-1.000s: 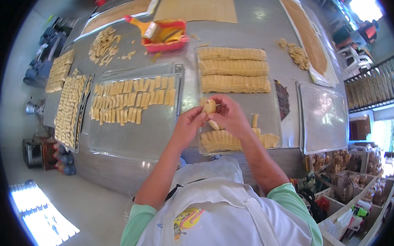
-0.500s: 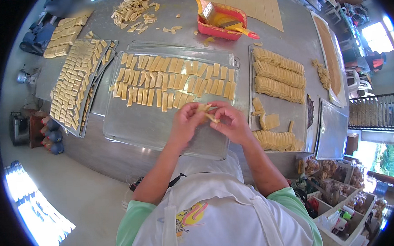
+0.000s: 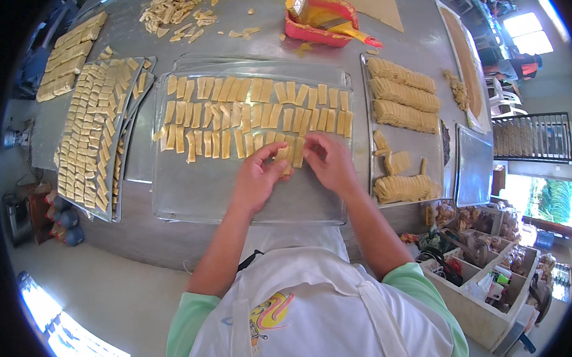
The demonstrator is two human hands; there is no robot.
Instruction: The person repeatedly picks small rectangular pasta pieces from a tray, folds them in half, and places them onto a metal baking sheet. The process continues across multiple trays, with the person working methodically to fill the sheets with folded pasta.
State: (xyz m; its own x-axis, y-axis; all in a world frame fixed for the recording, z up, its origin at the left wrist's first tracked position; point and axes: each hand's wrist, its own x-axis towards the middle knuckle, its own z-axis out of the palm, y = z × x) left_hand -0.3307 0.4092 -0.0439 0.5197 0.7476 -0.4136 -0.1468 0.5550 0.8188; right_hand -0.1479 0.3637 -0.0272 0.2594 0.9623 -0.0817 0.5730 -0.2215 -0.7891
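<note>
My left hand (image 3: 259,181) is closed, thumb and fingers pinching a pale dough strip (image 3: 284,155) just over the metal tray (image 3: 236,196). Another dough strip (image 3: 299,152) lies upright beside it, by the fingertips of my right hand (image 3: 331,167). Those fingers are curled but apart, with nothing seen between them. On the tray, rows of short flat dough strips (image 3: 223,115) run from left to right, and the lowest row reaches my hands.
Trays of cut dough pieces (image 3: 89,133) stand at left. At right, a tray holds stacked dough rows (image 3: 406,114). Farther back are a red tub (image 3: 321,36) with brushes in yellow liquid, loose dough scraps (image 3: 170,8) and a dough sheet (image 3: 374,2). Another tray (image 3: 474,170) sits far right.
The dough my hands held together above the tray is now down at the lowest row as strips. My hands have moved slightly apart; the right fingers have loosened.
</note>
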